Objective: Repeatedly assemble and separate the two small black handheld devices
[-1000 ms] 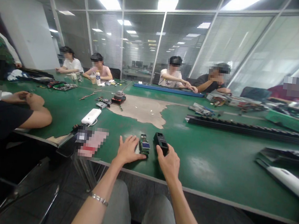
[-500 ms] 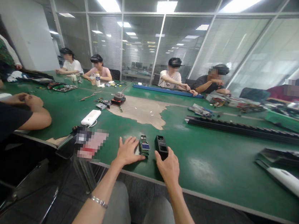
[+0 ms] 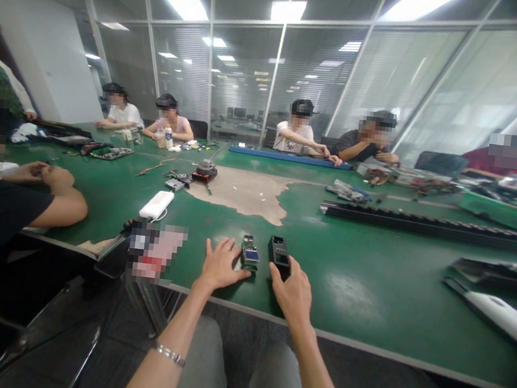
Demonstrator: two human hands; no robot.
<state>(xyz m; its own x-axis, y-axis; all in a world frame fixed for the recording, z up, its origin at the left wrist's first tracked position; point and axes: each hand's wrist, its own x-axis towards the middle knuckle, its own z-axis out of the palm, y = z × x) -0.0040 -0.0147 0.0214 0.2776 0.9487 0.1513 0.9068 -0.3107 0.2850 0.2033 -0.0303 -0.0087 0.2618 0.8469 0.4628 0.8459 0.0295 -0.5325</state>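
**Left hand (image 3: 221,267) spread beside a circuit board (image 3: 250,254), right hand (image 3: 294,291) closed on a black casing (image 3: 279,250)**

A glass partition (image 3: 317,70) spans the background, behind the wide green surface (image 3: 364,249). Several people sit around it; one in a white top (image 3: 293,137) has hands at a long blue bar (image 3: 286,156). A longer black rail (image 3: 423,225) lies to the right, below a green basket (image 3: 494,211) heaped with parts.

At the near edge, the left hand lies with its fingers apart, just left of the circuit board; whether its thumb touches the board's near end, I cannot tell. The fingers of the right hand are clamped on the near end of the casing, thumb along its left side. Farther left lies a white adapter (image 3: 156,205).

The casing, with cut-out openings, is just right of the board. The slimmer board, bearing a dark blue screen, rests on the surface between the hands.
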